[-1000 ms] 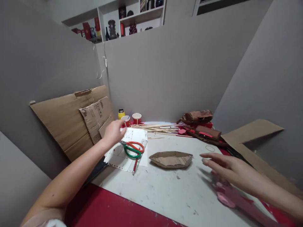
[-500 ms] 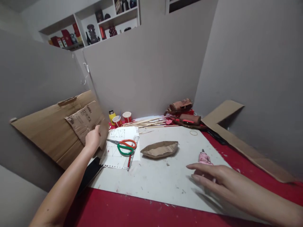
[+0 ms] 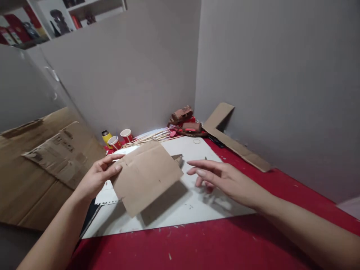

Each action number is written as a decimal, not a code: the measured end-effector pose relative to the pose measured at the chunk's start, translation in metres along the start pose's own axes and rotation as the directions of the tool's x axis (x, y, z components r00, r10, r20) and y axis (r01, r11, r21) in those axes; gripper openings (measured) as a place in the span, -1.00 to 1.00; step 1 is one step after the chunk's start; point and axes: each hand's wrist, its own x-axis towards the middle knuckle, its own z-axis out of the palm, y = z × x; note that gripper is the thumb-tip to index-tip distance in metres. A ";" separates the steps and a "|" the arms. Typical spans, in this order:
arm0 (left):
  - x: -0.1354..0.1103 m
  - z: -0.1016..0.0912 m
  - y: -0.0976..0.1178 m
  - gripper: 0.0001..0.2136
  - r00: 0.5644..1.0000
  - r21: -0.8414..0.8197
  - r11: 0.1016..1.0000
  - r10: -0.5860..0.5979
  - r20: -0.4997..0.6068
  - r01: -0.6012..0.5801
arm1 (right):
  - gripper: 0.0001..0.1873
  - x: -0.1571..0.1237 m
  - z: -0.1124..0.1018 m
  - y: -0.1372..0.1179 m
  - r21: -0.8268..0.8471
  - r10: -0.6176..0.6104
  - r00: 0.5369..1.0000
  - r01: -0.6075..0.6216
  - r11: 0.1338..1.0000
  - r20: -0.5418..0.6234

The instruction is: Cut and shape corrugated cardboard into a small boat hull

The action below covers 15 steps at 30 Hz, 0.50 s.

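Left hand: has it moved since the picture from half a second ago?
Yes. Judged against the leaning printed cardboard, the left hand has shifted rightward in the view; it now holds a flat cardboard piece.

Craft corner of a room, apparently in a home: plain grey walls (image 3: 267, 75) meet behind a red-covered table (image 3: 180, 247) bearing a flat white sheet (image 3: 194, 215) flecked with small dark scraps (image 3: 190, 206). Thin pale wooden sticks (image 3: 146, 138), a flat tan cardboard piece (image 3: 149, 176) and larger brown cardboard sheets (image 3: 17, 180) mark the handiwork; a white compartmented wall shelf (image 3: 41, 18) displaying a dark ornamental vase (image 3: 59, 22) suggests domestic surroundings.
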 end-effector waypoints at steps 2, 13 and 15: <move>0.002 0.022 -0.003 -0.65 0.992 -0.012 0.998 -0.052 0.119 0.054 | -0.33 -0.001 0.005 0.004 0.106 0.072 0.991 -0.084 0.991 0.111; 0.051 0.054 -0.035 -0.55 0.988 -0.080 0.991 -0.116 -0.104 0.108 | -0.59 -0.005 -0.045 0.016 0.479 0.158 0.942 0.004 0.878 -0.297; 0.062 0.052 -0.042 -0.58 0.980 -0.102 0.991 -0.108 -0.169 0.092 | -0.60 0.001 -0.057 0.014 0.455 0.144 0.928 0.030 0.890 -0.343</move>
